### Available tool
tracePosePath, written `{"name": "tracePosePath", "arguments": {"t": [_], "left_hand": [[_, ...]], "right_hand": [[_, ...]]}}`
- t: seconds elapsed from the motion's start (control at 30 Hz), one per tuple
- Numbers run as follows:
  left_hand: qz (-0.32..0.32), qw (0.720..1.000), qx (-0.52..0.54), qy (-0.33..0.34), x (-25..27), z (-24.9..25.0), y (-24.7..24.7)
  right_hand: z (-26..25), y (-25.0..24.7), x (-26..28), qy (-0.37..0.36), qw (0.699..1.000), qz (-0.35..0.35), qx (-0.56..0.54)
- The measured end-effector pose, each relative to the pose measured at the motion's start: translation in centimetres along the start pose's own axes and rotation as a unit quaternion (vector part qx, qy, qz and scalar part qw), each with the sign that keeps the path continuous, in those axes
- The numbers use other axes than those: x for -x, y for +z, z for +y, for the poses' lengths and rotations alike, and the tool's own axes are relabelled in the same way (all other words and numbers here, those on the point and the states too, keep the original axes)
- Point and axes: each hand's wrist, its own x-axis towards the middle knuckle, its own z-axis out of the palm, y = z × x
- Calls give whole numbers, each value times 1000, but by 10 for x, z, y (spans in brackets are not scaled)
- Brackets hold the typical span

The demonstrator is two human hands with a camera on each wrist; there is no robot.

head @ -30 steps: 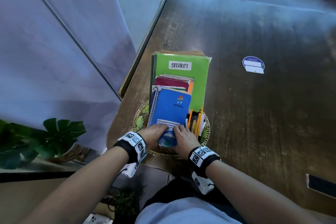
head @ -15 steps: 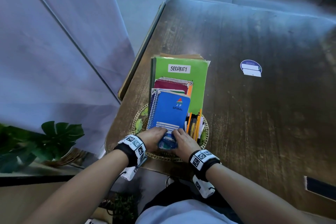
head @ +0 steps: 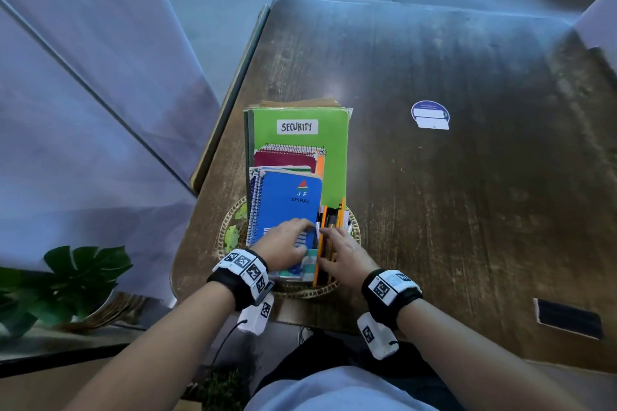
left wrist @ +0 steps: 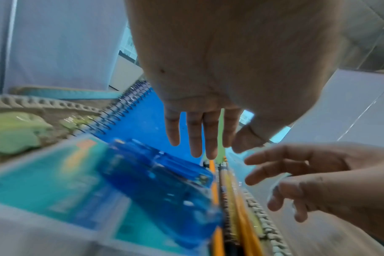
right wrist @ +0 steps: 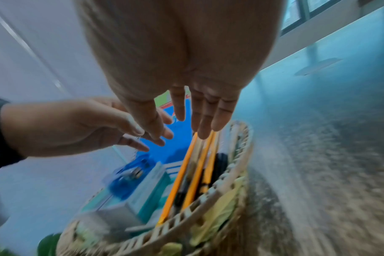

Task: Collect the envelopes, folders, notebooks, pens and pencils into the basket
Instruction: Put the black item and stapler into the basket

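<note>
A round woven basket (head: 227, 230) at the table's near edge holds a green folder (head: 330, 157) labelled SECURITY, a maroon spiral notebook (head: 283, 159), a blue spiral notebook (head: 290, 200) and several orange pencils and pens (head: 334, 220). Brown envelopes (head: 300, 103) show behind the folder. A blue item in a clear packet (head: 302, 269) lies at the basket's near side. My left hand (head: 293, 237) is over the blue notebook (left wrist: 138, 121), fingers (left wrist: 195, 135) straight, holding nothing. My right hand (head: 337, 243) has straight fingers (right wrist: 205, 119) at the pencils (right wrist: 193, 164).
The dark wooden table (head: 467, 210) carries a round blue sticker (head: 430, 114) at the right and a dark slot (head: 567, 319) near its front right. A pale wall panel (head: 83, 110) stands at the left, with a leafy plant (head: 76, 274) below it.
Both hands have let go of the blue packet at the basket's near side and moved forward, the left over the blue notebook and the right to the pencils.
</note>
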Motion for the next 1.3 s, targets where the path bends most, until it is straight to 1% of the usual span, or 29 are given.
{"name": "tracePosePath", "arguments": {"t": [0.07, 0.1, 0.17, 0.33, 0.5, 0.57, 0.7, 0.87, 1.0, 1.1, 1.2, 1.27, 1.3], "left_hand": [[50, 998, 37, 8, -8, 12, 6], [65, 997, 49, 13, -13, 18, 10], [68, 996, 60, 17, -23, 30, 17], [23, 996, 64, 59, -54, 80, 40], [-11, 995, 52, 84, -86, 141, 71], [-38, 994, 35, 96, -98, 169, 87], [-102, 991, -5, 92, -127, 225, 131], [-145, 982, -45, 108, -157, 293, 188], [-167, 978, -62, 107, -176, 344, 239], [-187, 974, -72, 107, -189, 372, 274], [-212, 966, -110, 100, -200, 389, 307], [-226, 958, -147, 96, -205, 397, 323], [-228, 955, -163, 95, -208, 400, 329]], "right_hand": [[17, -18, 10, 22, 999, 26, -18], [27, -28, 16, 34, 998, 43, -27], [47, -45, 27, 66, 995, 64, -39], [104, -84, 62, 133, 987, 78, -54], [148, -114, 91, 166, 980, 91, -53], [170, -127, 102, 177, 979, 88, -47], [228, -156, 131, 214, 974, 73, -33], [303, -187, 169, 261, 964, 42, 17], [353, -204, 199, 280, 955, -3, 94], [384, -213, 215, 296, 944, -48, 138], [408, -212, 225, 319, 924, -89, 190], [417, -208, 229, 327, 917, -96, 209], [421, -207, 229, 327, 916, -89, 216]]}}
